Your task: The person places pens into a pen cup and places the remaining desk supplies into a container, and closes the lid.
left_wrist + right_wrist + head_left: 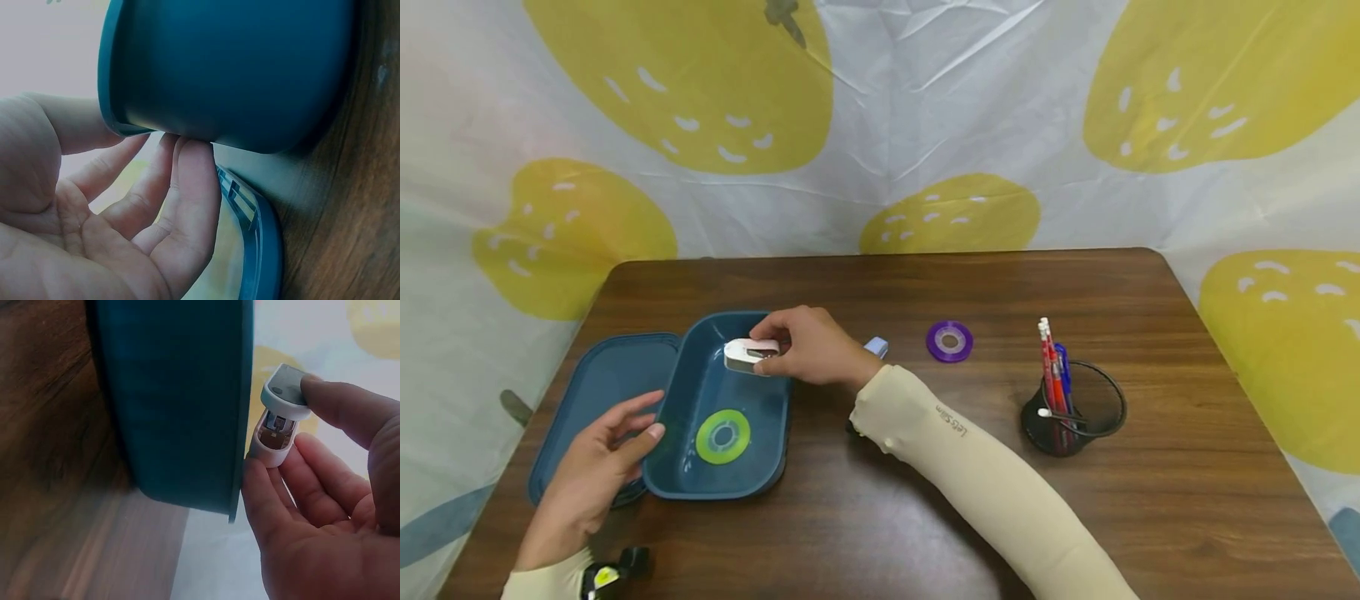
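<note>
My right hand [812,346] pinches a small white stapler [751,353] over the far end of a blue plastic box [752,487]. In the right wrist view, the stapler [281,415] sits between thumb and fingertips, beside the box's wall [175,412]. A green ring-shaped tape roll [722,437] lies flat inside the box. At the box's left side, my left hand [598,467] holds the rim, thumb at the edge. The left wrist view shows curved fingers [194,187] against the outer wall [231,69]; the thumb tip is hidden behind the rim.
A matching blue lid [617,375] lies left of the box, partly hidden by it. A purple tape roll [950,342] lies at mid-table. Farther right stands a black pen holder [1052,429] with pencils and pens. A pale blue object [876,346] shows behind the right wrist, mostly hidden.
</note>
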The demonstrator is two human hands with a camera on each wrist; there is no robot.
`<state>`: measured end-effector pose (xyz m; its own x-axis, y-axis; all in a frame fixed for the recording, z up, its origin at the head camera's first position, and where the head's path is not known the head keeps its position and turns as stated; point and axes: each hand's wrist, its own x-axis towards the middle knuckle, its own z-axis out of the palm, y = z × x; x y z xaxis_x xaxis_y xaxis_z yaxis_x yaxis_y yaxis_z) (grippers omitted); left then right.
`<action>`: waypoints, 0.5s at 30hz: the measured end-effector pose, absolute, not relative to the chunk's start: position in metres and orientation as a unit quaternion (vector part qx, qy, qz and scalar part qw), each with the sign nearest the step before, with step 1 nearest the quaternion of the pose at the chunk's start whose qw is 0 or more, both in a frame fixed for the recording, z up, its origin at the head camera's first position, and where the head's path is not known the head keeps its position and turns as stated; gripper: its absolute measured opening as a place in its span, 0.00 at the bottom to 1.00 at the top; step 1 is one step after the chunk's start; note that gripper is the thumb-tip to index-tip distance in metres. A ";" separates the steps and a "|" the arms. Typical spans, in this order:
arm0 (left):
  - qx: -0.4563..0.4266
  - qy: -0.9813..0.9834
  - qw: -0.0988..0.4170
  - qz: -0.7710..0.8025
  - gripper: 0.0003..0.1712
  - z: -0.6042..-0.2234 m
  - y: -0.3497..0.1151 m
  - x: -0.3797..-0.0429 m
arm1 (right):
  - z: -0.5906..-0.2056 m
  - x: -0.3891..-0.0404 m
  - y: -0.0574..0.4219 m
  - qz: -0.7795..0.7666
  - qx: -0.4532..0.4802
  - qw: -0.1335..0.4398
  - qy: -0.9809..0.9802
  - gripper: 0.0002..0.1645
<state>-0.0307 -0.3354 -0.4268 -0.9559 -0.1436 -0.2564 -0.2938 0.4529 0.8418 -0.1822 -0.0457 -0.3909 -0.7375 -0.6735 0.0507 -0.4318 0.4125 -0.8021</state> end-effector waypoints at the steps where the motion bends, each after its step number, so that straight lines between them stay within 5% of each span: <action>1: -0.130 0.850 0.074 0.506 0.34 -0.427 -0.335 -0.031 | -0.391 -0.183 -0.048 -0.424 -0.335 0.143 0.829 0.25; 15: -0.142 0.852 0.068 0.500 0.35 -0.427 -0.333 -0.031 | -0.393 -0.190 -0.075 -0.360 -0.363 0.163 0.844 0.24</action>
